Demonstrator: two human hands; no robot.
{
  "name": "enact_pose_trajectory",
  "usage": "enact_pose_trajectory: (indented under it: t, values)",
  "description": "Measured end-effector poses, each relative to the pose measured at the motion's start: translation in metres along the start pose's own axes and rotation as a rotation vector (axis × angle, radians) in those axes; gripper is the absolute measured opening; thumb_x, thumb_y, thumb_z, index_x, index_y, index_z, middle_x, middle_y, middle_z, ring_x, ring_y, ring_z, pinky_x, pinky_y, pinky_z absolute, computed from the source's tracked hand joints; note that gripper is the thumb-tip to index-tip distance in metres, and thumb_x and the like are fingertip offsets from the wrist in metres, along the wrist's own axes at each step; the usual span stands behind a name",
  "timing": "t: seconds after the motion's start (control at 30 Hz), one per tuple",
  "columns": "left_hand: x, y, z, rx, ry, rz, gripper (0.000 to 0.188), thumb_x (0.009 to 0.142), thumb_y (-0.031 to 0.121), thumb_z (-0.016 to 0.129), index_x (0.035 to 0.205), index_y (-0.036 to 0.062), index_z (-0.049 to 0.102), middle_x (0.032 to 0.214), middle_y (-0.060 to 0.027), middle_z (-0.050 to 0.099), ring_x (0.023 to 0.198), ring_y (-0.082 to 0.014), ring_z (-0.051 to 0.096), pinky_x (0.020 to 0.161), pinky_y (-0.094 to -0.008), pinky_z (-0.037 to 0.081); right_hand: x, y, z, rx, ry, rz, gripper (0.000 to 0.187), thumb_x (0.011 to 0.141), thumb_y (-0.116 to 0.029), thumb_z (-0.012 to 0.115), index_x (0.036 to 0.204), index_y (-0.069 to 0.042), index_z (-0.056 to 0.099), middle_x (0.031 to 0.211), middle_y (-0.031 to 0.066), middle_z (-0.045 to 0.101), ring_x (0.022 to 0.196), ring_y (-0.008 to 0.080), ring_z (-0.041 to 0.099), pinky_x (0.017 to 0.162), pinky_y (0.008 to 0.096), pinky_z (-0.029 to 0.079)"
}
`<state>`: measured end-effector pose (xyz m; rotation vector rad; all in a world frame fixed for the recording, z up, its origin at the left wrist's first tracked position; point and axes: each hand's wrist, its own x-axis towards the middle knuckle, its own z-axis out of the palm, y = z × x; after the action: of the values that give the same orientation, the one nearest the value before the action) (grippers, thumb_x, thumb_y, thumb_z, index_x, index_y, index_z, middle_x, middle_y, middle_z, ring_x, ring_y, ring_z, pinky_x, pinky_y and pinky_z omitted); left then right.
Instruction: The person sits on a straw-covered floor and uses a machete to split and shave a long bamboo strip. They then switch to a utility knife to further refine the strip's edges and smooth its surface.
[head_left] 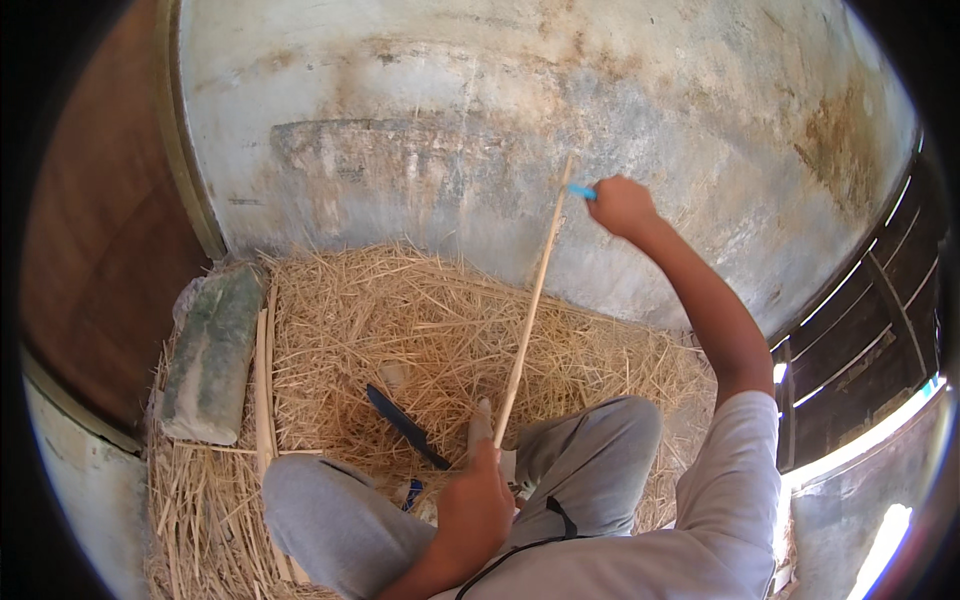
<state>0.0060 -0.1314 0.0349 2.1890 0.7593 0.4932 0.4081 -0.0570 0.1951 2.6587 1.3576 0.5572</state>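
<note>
A long, thin, pale wooden stick point(533, 310) rises at a slant from my lap toward the wall. My left hand point(475, 510) is closed round its lower end, with a pale, blunt-tipped piece point(482, 420) beside the stick that I cannot identify. My right arm reaches far out, and the closed right hand point(622, 205) grips a small light-blue strip point(581, 191). The strip's far end meets the stick near its upper tip; whether it wraps round it I cannot tell. A knife with a dark blade point(405, 425) lies on the straw left of my left hand.
Loose straw point(350, 310) covers the floor round my crossed legs. At left lies a greenish-grey block point(208, 355), beside long wooden strips point(264, 385). A stained wall point(430, 180) stands ahead, a brown door panel point(105, 220) at left and dark slats point(860, 310) at right.
</note>
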Motion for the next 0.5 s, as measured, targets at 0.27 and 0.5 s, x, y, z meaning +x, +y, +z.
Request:
enact_pose_trajectory:
  t: [0.27, 0.5]
  values:
    - [-0.006, -0.003, 0.002, -0.016, 0.047, 0.081, 0.02, 0.093, 0.005, 0.057, 0.11, 0.0002, 0.05, 0.078, -0.0212, 0.066, 0.063, -0.0387, 0.067, 0.055, -0.048, 0.053, 0.01, 0.008, -0.002, -0.028, 0.056, 0.056, 0.025, 0.09, -0.027, 0.058, 0.094, -0.01, 0.075, 0.087, 0.0158, 0.072, 0.08, 0.0339, 0.071, 0.072, 0.0485, 0.057]
    - [-0.009, 0.0, -0.002, 0.012, 0.054, 0.064, 0.017, 0.093, 0.004, 0.056, 0.108, -0.0003, 0.05, 0.077, -0.0206, 0.065, 0.061, -0.0364, 0.066, 0.052, -0.0451, 0.052, -0.001, 0.005, -0.014, -0.105, 0.087, -0.147, 0.028, 0.092, -0.029, 0.059, 0.089, -0.006, 0.074, 0.078, 0.0146, 0.07, 0.076, 0.0334, 0.07, 0.068, 0.0481, 0.056]
